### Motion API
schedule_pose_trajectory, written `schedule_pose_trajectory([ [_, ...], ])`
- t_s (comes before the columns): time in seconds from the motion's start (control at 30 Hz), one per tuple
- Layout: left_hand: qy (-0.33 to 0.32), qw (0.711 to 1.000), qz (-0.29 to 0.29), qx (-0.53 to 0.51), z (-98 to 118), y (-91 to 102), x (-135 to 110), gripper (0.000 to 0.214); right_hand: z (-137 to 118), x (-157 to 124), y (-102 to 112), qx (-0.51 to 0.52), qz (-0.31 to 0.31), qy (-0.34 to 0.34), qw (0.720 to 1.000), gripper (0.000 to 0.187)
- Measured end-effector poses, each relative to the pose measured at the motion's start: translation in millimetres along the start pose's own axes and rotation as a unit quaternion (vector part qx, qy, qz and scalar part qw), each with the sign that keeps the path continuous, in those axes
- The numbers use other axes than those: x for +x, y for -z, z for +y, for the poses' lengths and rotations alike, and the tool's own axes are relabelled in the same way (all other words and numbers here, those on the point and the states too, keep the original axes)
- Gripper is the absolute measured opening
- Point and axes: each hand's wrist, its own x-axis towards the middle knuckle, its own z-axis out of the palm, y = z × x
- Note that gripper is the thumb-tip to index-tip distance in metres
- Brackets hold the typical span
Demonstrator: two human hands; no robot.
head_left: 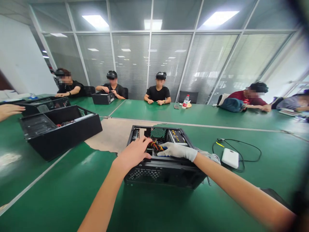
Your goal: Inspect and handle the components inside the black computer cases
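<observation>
In front of me on the table lies an open black computer case (166, 175), its inside facing up. A bundle of red, yellow and black cables (156, 145) runs through the middle of it. My left hand (135, 150) is bare and reaches over the near rim, fingers apart, the tips beside the cables. A pale glove with blue on it covers my right hand (177, 151); its fingers close around the end of the cables. The power supply (178, 137), with a printed label, sits at the case's right side. My fingertips are partly hidden inside the case.
Brown paper (109, 133) lies behind the case. Another open black case (65, 135) stands to the left, with a co-worker's hand (11, 111) near it. At right are a white box (230, 158) and a black cable (256, 149). Several people sit across the table; a bottle (185, 101) stands there.
</observation>
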Motion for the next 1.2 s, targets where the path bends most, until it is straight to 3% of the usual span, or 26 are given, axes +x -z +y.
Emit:
schedule_pose_trajectory([
  [0.13,-0.060,0.997,0.048,0.025,1.1,-1.7,9.0,0.053,-11.5,0.8,5.7,0.053,-0.010,-0.008,0.999,0.054],
  [0.3,-0.106,0.966,0.150,0.184,0.7,-14.4,32.6,0.029,-14.1,1.9,4.3,0.049,-0.022,-0.008,0.999,0.049],
  [0.4,-0.113,0.957,0.189,0.190,-3.0,-21.3,41.0,0.022,-12.7,0.5,5.9,0.034,-0.031,-0.001,0.999,0.041],
  [0.53,-0.096,0.989,0.113,0.029,-9.7,-20.1,35.2,0.020,-15.6,-2.8,9.1,0.029,-0.033,0.014,0.999,0.034],
  [0.63,-0.081,0.991,0.069,-0.078,-13.5,-15.0,25.9,0.019,-17.3,-4.7,10.4,0.030,-0.021,0.023,0.999,0.032],
  [0.77,-0.045,0.995,0.034,-0.079,-20.6,-13.6,24.2,0.034,-14.3,0.3,1.6,0.014,-0.014,0.047,0.999,0.032],
  [0.9,0.001,0.996,-0.045,-0.071,-31.1,-16.0,30.3,0.022,-14.7,9.3,-11.9,-0.057,0.003,0.089,0.994,0.027],
  [0.97,0.014,0.996,-0.079,-0.048,-32.1,-17.1,30.8,0.016,-15.0,5.2,-6.3,-0.083,0.000,0.097,0.992,0.027],
  [1.03,0.027,0.997,-0.072,-0.017,-25.6,-18.0,27.7,0.014,-10.1,-11.2,11.2,-0.094,-0.003,0.094,0.991,0.031],
  [1.13,0.046,0.998,-0.035,0.038,-0.2,-18.3,17.0,0.018,11.1,-54.8,44.3,-0.104,0.062,0.072,0.990,0.044],
  [1.2,0.020,0.997,-0.040,0.064,22.5,-16.6,8.7,0.024,26.8,-82.3,55.6,-0.130,0.190,0.037,0.972,0.057],
])
